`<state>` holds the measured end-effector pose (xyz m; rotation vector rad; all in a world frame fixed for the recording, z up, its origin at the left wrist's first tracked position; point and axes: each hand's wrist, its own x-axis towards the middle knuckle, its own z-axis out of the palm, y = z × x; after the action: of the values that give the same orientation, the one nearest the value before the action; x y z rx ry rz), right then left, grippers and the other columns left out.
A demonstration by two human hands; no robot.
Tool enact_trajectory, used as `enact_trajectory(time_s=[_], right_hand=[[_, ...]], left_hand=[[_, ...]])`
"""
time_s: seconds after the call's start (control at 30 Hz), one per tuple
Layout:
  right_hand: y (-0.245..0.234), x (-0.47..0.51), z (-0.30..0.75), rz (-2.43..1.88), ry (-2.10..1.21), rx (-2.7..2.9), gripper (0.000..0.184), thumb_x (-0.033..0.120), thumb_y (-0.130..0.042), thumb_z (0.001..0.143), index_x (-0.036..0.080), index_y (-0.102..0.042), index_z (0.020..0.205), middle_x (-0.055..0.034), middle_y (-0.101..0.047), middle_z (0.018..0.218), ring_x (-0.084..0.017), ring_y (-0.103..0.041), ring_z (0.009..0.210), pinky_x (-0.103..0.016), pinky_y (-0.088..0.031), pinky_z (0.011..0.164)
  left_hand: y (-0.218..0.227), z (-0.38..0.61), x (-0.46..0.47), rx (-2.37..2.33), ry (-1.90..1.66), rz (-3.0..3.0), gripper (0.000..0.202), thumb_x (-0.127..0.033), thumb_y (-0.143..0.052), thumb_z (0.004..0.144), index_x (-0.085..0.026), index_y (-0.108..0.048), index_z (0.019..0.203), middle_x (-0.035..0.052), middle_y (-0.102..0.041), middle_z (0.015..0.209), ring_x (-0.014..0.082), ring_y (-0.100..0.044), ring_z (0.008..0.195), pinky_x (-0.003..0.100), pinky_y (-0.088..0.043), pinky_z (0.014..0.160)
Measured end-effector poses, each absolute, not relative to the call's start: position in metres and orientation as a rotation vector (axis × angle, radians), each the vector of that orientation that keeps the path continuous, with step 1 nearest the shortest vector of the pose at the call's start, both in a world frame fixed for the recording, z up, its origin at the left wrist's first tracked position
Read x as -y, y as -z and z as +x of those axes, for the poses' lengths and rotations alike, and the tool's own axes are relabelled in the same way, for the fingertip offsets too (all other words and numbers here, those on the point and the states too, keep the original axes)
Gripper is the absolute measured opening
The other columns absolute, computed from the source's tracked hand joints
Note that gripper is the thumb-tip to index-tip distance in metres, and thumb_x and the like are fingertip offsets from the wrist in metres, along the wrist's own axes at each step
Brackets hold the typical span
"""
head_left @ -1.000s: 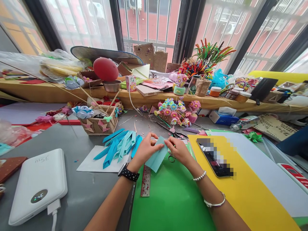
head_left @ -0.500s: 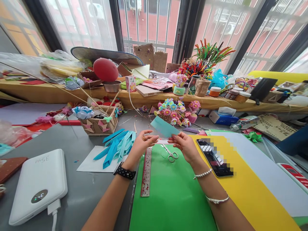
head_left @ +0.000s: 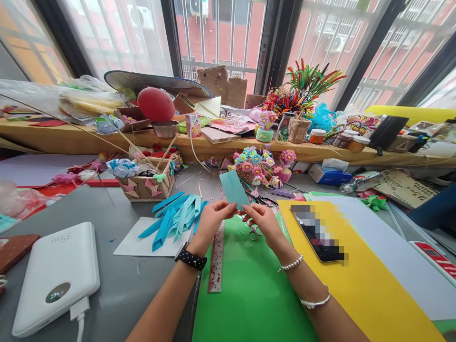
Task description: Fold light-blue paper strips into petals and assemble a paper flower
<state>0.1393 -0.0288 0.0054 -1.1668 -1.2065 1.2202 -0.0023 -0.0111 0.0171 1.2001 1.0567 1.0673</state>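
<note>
A small teal paper strip (head_left: 233, 188) stands upright above the table, pinched at its lower end by both hands. My left hand (head_left: 213, 221), with a black dotted watch band on the wrist, grips it from the left. My right hand (head_left: 264, 223), with a bead bracelet and a bangle on the arm, grips it from the right. Below the hands lie a green sheet (head_left: 249, 289), a patterned ruler (head_left: 216, 259) and small scissors (head_left: 253, 231). A pile of folded blue paper pieces (head_left: 174, 216) rests on white paper to the left.
A phone (head_left: 317, 230) lies on a yellow sheet (head_left: 370, 285) at right. A white power bank (head_left: 53, 275) sits at front left. A cardboard basket (head_left: 146, 183) and paper flower bouquet (head_left: 256, 168) stand behind. The window ledge (head_left: 85, 137) is crowded with craft supplies.
The teal paper went from lying low between the hands over the green sheet to being lifted and turned upright. Both hands came closer together at its lower end.
</note>
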Motion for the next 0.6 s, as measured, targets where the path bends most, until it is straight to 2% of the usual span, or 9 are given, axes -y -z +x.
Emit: enact_trajectory(time_s=[0.13,0.27,0.33,0.43,0.5,0.6], right_hand=[[-0.003,0.027,0.140,-1.203,-1.112,1.292,0.026,0.040,-0.054,0.069,0.016,-0.060,0.061,-0.0027,-0.061,0.062,-0.010,-0.048,0.048,-0.022,-0.037,0.046],[-0.004,0.026,0.143,-1.195,-0.994,1.479,0.030,0.040,-0.049,0.074,0.015,-0.060,0.063,-0.0031,-0.059,0.060,-0.011,-0.049,0.049,-0.023,-0.039,0.047],[-0.006,0.027,0.147,-1.183,-0.830,1.476,0.027,0.038,-0.044,0.079,0.015,-0.059,0.078,-0.0032,-0.060,0.066,-0.011,-0.051,0.051,-0.023,-0.041,0.050],[-0.011,0.028,0.154,-1.111,-0.655,1.559,0.026,0.030,-0.039,0.083,0.019,-0.051,0.104,-0.0042,-0.061,0.083,-0.011,-0.054,0.060,-0.023,-0.045,0.056],[-0.014,0.029,0.159,-1.050,-0.607,1.751,0.027,0.023,-0.041,0.082,0.021,-0.052,0.107,-0.0048,-0.059,0.092,-0.012,-0.055,0.070,-0.024,-0.046,0.060],[-0.014,0.028,0.161,-1.009,-0.547,1.935,0.025,0.017,-0.044,0.080,0.022,-0.059,0.098,-0.0050,-0.057,0.092,-0.013,-0.055,0.075,-0.023,-0.047,0.061]], left_hand=[[-0.017,0.000,0.012,-1.042,-1.088,1.140,0.024,-0.034,-0.065,0.059,-0.013,-0.060,0.070,0.0021,-0.064,0.066,0.0158,-0.061,0.069,0.028,-0.046,0.070],[-0.014,0.000,0.011,-1.002,-1.128,1.176,0.028,-0.033,-0.065,0.059,-0.012,-0.061,0.076,0.0026,-0.064,0.072,0.0141,-0.059,0.068,0.026,-0.046,0.069],[-0.012,-0.001,0.010,-1.017,-1.134,1.188,0.026,-0.034,-0.065,0.060,-0.013,-0.061,0.074,0.0014,-0.063,0.068,0.0131,-0.059,0.066,0.025,-0.046,0.067],[-0.011,-0.002,0.009,-1.034,-1.125,1.198,0.023,-0.033,-0.065,0.060,-0.013,-0.061,0.070,0.0000,-0.062,0.064,0.0119,-0.058,0.062,0.024,-0.046,0.065],[-0.013,-0.002,0.010,-1.025,-1.110,1.198,0.023,-0.033,-0.065,0.060,-0.014,-0.062,0.071,0.0001,-0.063,0.066,0.0116,-0.057,0.062,0.024,-0.045,0.066],[-0.016,-0.001,0.011,-1.002,-1.067,1.203,0.024,-0.032,-0.066,0.060,-0.014,-0.062,0.075,0.0009,-0.063,0.070,0.0114,-0.057,0.064,0.023,-0.045,0.065]])
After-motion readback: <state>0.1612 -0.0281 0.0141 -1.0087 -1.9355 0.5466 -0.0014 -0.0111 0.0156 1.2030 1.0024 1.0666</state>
